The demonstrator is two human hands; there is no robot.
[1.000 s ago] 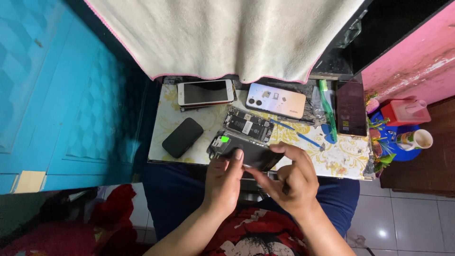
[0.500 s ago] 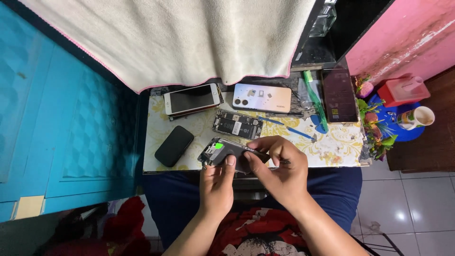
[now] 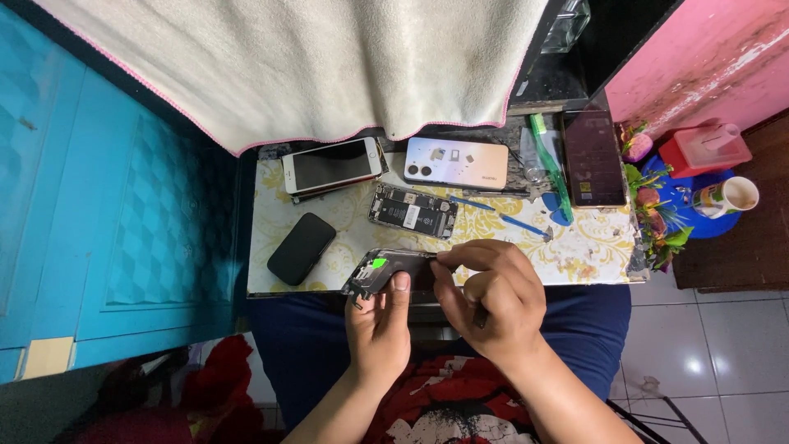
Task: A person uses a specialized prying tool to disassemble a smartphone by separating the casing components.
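Note:
My left hand (image 3: 380, 325) holds a dark phone screen panel (image 3: 386, 269) from below, thumb on its near edge; the panel bears a small green sticker. My right hand (image 3: 491, 296) pinches the panel's right end with its fingertips and grips a thin dark tool under the palm. Both hands hover at the near edge of the small table (image 3: 575, 247), above my lap. An opened phone body (image 3: 412, 210) with its battery showing lies just beyond the hands.
On the table lie a white phone with a dark screen (image 3: 332, 166), a pale phone face down (image 3: 456, 162), a black case (image 3: 302, 247), blue tweezers (image 3: 501, 218), a green tool (image 3: 549, 160) and a dark phone (image 3: 592, 156). A cup (image 3: 727, 197) stands right. A white towel (image 3: 329, 66) hangs behind.
Both hands have stayed on the screen panel. My right hand has shifted left along the panel's edge, and the view has moved a little.

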